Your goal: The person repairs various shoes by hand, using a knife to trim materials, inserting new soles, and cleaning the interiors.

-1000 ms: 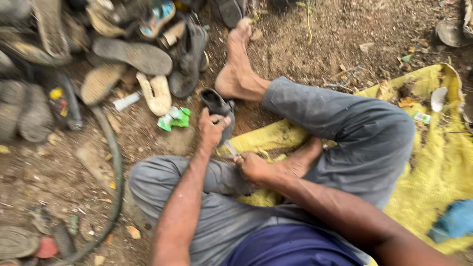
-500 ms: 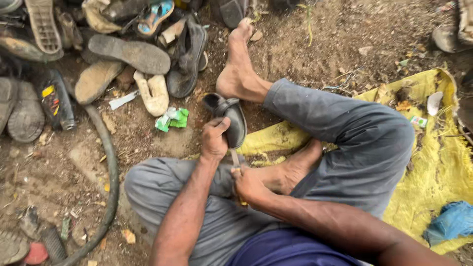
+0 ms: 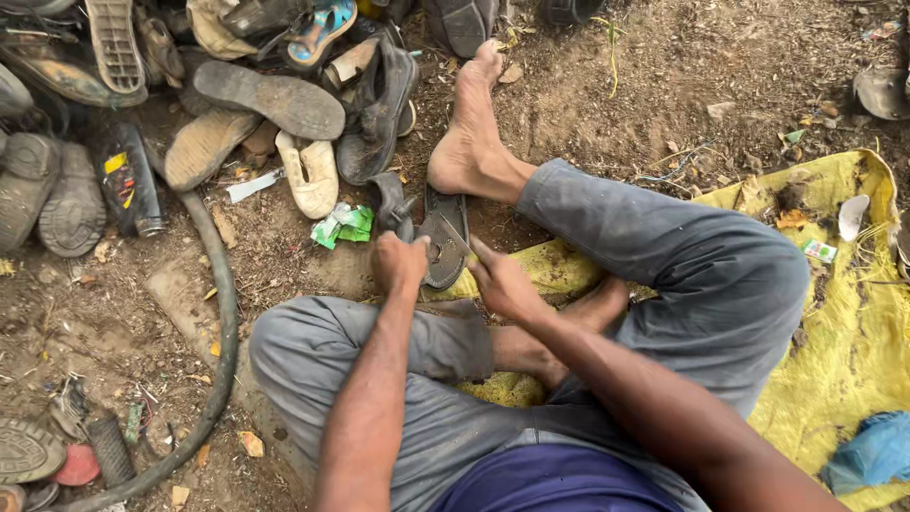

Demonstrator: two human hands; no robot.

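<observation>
Dark sandal (image 3: 445,248) gripped between left hand (image 3: 398,264) and right hand (image 3: 502,284).

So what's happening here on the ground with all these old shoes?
A person sits on bare dirt, partly on a yellow sheet, working on a worn dark sandal sole. The left hand grips the sole's near edge while the right hand presses against its other side; whether it holds a tool is unclear. A heap of old shoes and soles lies beyond, and a black rubber hose curves past the left knee.
</observation>
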